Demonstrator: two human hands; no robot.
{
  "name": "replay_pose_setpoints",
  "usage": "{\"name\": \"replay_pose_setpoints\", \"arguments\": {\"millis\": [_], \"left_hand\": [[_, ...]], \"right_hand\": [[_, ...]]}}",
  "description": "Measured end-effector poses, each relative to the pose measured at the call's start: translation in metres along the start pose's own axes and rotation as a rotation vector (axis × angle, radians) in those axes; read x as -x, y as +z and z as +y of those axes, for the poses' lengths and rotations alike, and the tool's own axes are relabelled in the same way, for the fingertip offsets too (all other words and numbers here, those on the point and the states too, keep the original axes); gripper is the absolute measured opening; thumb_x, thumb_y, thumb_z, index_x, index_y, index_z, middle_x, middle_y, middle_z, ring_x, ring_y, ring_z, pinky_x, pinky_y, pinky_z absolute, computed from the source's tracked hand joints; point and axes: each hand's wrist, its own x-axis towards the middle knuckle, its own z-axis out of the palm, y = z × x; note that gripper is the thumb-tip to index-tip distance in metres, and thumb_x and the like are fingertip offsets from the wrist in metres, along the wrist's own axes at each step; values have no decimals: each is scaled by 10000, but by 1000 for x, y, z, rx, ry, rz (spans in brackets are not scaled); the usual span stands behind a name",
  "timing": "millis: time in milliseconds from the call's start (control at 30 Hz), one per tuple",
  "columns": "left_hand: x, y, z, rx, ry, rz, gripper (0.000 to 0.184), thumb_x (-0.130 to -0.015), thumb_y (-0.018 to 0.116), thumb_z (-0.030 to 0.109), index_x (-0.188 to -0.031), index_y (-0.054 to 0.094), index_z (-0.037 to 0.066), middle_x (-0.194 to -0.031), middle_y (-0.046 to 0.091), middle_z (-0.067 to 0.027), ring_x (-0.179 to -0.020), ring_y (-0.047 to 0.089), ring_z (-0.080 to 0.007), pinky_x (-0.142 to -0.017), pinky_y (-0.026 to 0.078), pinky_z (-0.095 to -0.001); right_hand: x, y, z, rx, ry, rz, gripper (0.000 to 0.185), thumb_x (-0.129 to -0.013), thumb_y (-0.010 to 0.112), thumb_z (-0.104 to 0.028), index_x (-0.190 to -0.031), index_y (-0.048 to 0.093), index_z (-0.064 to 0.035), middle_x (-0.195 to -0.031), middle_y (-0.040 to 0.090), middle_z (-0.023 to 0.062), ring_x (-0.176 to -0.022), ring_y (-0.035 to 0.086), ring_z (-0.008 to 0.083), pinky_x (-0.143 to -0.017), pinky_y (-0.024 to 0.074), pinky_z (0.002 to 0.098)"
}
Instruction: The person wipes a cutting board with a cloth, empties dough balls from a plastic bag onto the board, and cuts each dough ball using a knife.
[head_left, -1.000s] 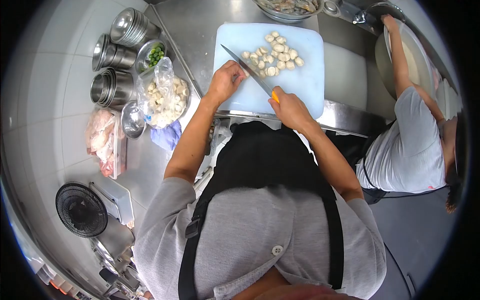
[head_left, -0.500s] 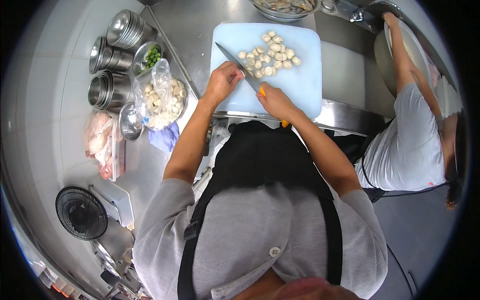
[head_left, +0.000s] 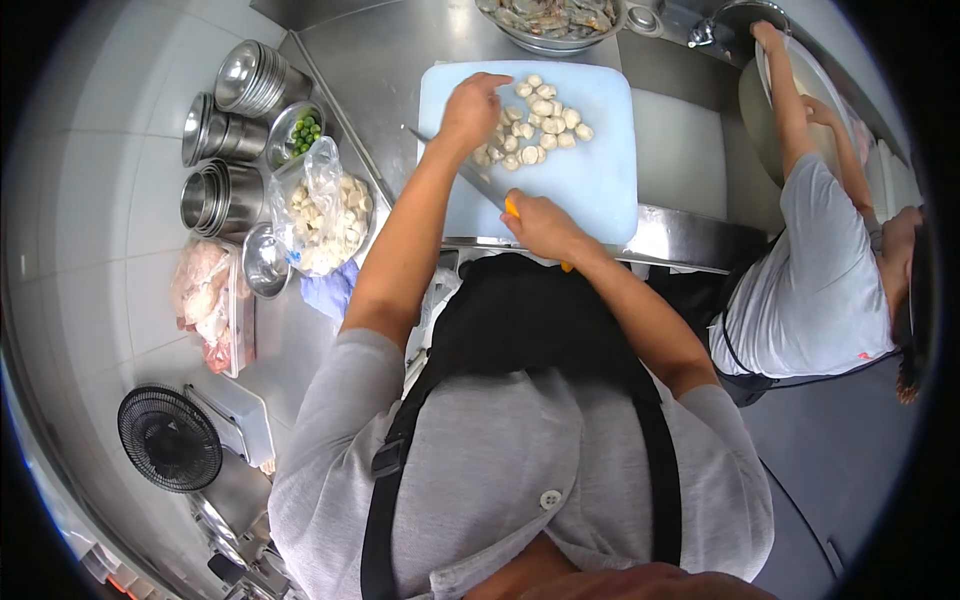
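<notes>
My right hand [head_left: 545, 226] is closed on the orange handle of a knife [head_left: 480, 183], whose blade points to the upper left over the cutting board [head_left: 600, 190]. Above the blade, my left hand [head_left: 475, 108] reaches over the board beside a cluster of small whitish round pieces [head_left: 550, 122]. Its index finger stretches out toward the top pieces. Nothing shows in that hand, though its palm side is hidden. My left forearm crosses over the blade near its tip.
On the left are a plastic bag of whitish pieces [head_left: 330, 220], a bowl of green items [head_left: 298, 135], stacked metal containers [head_left: 225, 195] and bagged meat [head_left: 208, 295]. A bowl of shrimp [head_left: 560, 25] stands behind the board. A co-worker [head_left: 825, 260] reaches into a basin at right.
My left hand has moved up and away from beside the blade to the left of the round pieces, with its finger now extended. The knife has shifted slightly down and left.
</notes>
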Motion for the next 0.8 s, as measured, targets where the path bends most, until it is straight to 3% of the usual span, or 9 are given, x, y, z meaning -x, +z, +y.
{"name": "replay_pose_setpoints", "arguments": {"millis": [67,167,200,333,400,600,800], "left_hand": [[-18,30,-16,-108,114,-95,271,-897,724,38,-1160,777,76,-1151,762,-154,-999,737,-298,-883,597,-395],[-33,45,-12,-50,-119,-240,331,-840,759,67,-1170,775,75,-1125,766,-157,-1014,730,-298,-943,575,-398],[-35,45,-11,-38,-189,-227,348,-796,797,110,-1140,773,72,-1063,769,-149,-986,732,-282,-903,582,-388],[-22,11,8,78,-128,115,300,-766,833,117,-1043,737,59,-960,756,-96,-887,721,-217,-799,584,-355],[5,-26,33,81,-214,217,308,-757,842,99,-1044,733,68,-968,756,-84,-873,719,-198,-783,583,-347],[113,-34,10,1,-109,-43,226,-805,827,23,-1015,748,48,-1060,752,-97,-883,743,-238,-779,600,-352],[115,-39,5,71,-95,-98,150,-830,832,-21,-952,746,-4,-1060,736,-113,-869,742,-259,-770,615,-341]], "right_hand": [[-1,5,-1,1,12,-10,306,-1049,593,-244,-1154,555,41,-981,724,302,-961,693,508,-855,523,606],[-3,4,-1,20,11,-6,295,-1051,588,-235,-1161,557,37,-976,728,296,-954,699,500,-853,529,607],[-2,2,-2,38,21,3,288,-1052,585,-235,-1170,563,27,-972,732,290,-965,705,488,-861,530,609],[-2,-11,-2,20,111,42,287,-1056,582,-238,-1178,567,21,-989,736,281,-982,704,481,-876,529,604],[0,-18,4,21,134,70,285,-1058,580,-238,-1180,570,19,-1001,737,278,-990,703,479,-884,528,600],[-1,-23,3,74,165,65,291,-1061,585,-249,-1175,573,18,-1009,739,281,-1003,705,479,-882,533,591],[15,-33,-8,96,161,60,297,-1068,583,-263,-1179,558,12,-977,731,296,-954,702,499,-855,525,603]]}}
